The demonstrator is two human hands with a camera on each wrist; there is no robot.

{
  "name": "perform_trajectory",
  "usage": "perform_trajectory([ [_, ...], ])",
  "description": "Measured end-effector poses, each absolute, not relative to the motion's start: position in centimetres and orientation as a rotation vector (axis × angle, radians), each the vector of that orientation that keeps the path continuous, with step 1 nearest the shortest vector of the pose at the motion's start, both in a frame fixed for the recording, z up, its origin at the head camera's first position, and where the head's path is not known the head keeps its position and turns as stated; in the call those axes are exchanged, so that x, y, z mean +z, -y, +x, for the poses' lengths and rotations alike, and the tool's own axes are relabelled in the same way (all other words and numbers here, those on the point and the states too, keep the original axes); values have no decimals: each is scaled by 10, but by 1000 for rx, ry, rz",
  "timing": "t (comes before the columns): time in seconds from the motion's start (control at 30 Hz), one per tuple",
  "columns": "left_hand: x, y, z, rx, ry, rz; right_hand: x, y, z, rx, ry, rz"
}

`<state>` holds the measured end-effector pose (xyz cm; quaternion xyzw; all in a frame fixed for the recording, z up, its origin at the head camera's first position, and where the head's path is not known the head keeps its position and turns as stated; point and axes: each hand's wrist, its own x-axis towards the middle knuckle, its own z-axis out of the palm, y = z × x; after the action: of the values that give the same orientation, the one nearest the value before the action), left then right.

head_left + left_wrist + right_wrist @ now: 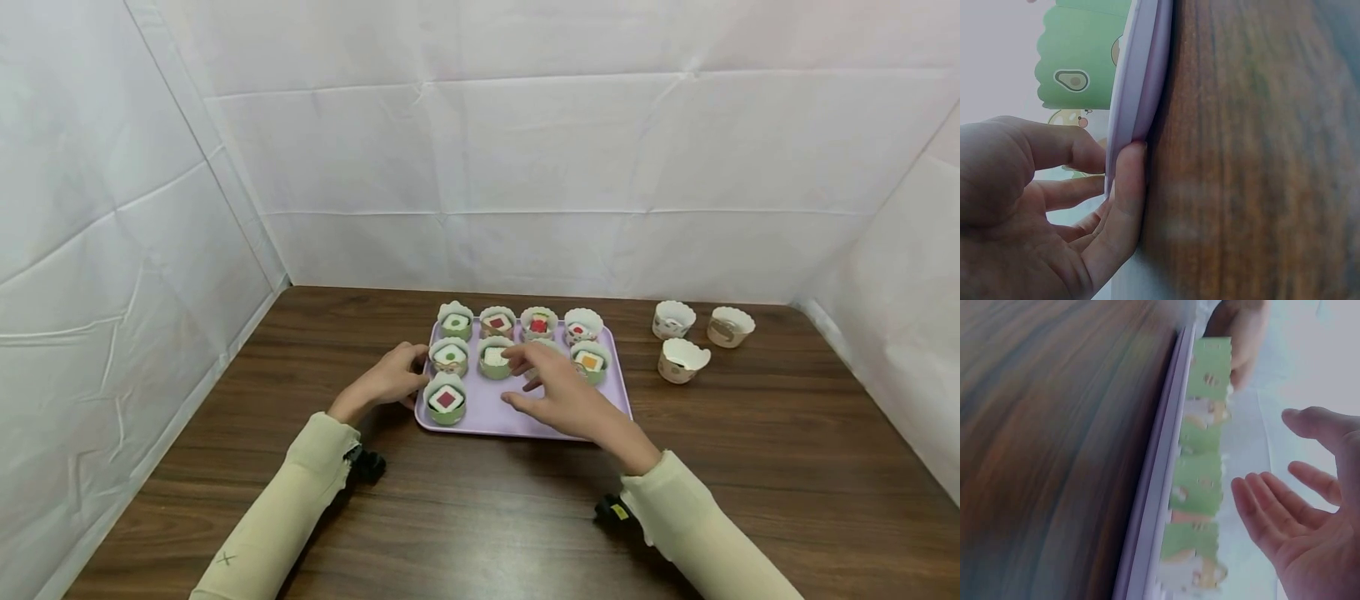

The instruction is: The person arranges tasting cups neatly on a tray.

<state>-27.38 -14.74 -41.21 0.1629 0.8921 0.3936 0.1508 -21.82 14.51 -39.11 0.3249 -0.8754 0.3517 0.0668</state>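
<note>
A lilac tray (498,412) lies on the wooden table and carries several scalloped paper cups. My left hand (388,377) grips the tray's left rim; in the left wrist view a finger reaches under the rim (1138,94) and the thumb lies at its upper edge. Just beside it stands a green cup (446,402) holding a white square with a dark red centre. Over the right half of the tray hovers my right hand (566,396), fingers spread and holding nothing. It partly hides a cup (542,348) in the second row.
Right of the tray, three more paper cups stand on the table: one at the back (673,320), one further right (730,327) and one nearer (682,362). White cloth walls (525,150) enclose the back and both sides of the table (480,517).
</note>
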Motion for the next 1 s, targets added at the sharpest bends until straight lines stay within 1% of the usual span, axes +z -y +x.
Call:
perform_trajectory([
  [0.27, -412, 147, -274, 1153, -2543, 467, -394, -191, -226, 1018, 2565, 927],
  [0.4, -412, 146, -274, 1147, -2545, 469, -392, -217, -229, 992, 2586, 815],
  [0.73, -412, 145, -275, 1140, -2544, 469, -372, -279, -237, 1040, 2581, 572],
  [1.0, -412, 147, -275, 1140, -2549, 473, -369, -313, -237, 989, 2630, 395],
])
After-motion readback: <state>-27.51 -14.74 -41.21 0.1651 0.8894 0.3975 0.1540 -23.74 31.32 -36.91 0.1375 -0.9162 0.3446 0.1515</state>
